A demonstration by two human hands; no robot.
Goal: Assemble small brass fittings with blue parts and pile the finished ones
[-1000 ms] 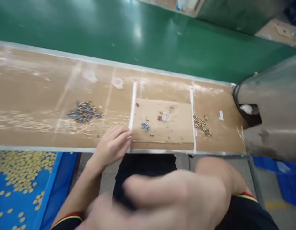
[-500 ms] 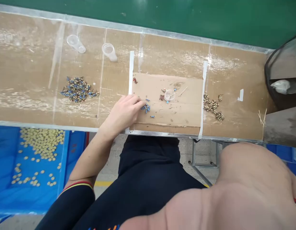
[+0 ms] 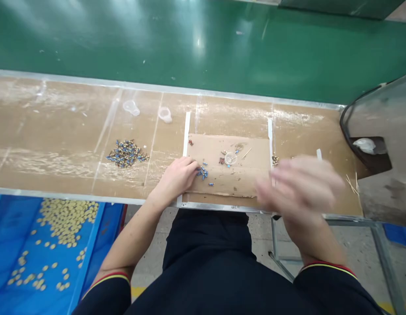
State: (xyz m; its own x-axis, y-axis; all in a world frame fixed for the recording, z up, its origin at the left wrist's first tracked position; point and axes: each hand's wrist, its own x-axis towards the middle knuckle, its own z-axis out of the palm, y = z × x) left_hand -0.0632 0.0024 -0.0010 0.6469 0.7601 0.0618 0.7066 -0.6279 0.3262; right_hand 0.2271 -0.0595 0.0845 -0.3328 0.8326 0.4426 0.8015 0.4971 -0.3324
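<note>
My left hand (image 3: 178, 178) rests at the left edge of a cardboard sheet (image 3: 248, 177), its fingers bent and pressed together. The fingertips meet a little pile of small blue metal-looking pieces (image 3: 203, 173); whether they pinch one is hidden. Over the right end of the sheet, my right hand (image 3: 299, 183) is smeared by motion, so its fingers cannot be read. It covers most of a group of small brass-coloured pieces (image 3: 275, 161). On the sheet stand a small clear cup (image 3: 230, 159), some dark red pieces (image 3: 221, 161) and a thin wooden stick (image 3: 246, 153).
A larger heap of blue and brass pieces (image 3: 126, 154) lies left, below two clear plastic cups (image 3: 165, 114). A blue bin (image 3: 28, 245) with yellowish discs (image 3: 66, 218) stands lower left. A grey machine housing (image 3: 386, 175) borders the right, beside several wooden sticks (image 3: 352, 184).
My right hand has moved from close below the camera out over the table's right part. My left hand stays by the blue pieces. The view has tilted upward.
</note>
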